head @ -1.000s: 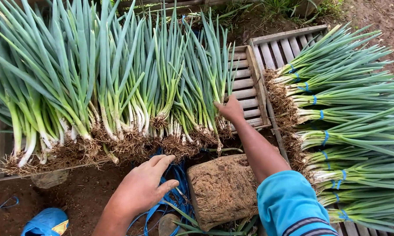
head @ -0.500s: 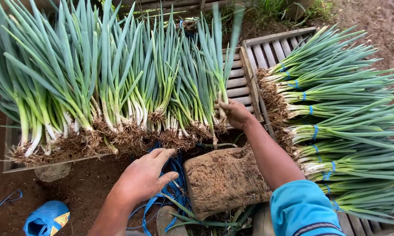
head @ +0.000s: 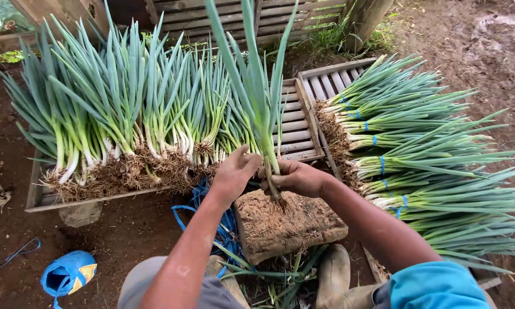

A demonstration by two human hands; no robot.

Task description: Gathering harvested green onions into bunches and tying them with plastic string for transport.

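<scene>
My right hand (head: 296,176) grips a bunch of green onions (head: 256,97) near its white base, holding it upright with the roots touching a muddy block (head: 289,226) in front of me. My left hand (head: 234,171) closes on the same bunch from the left. Loose green onions (head: 126,120) with soil on their roots lie in a row on a wooden slatted pallet (head: 294,123) behind the hands.
Bundles of green onions (head: 417,149) tied with blue string lie stacked on a second pallet at the right. A blue roll of string (head: 68,273) sits on the dirt at lower left. Blue string (head: 226,226) trails beside the block. My boots (head: 333,273) flank the block.
My right hand pulled a bunch out of the row and stood it on the block. My left hand rose from the blue string and took hold of the bunch.
</scene>
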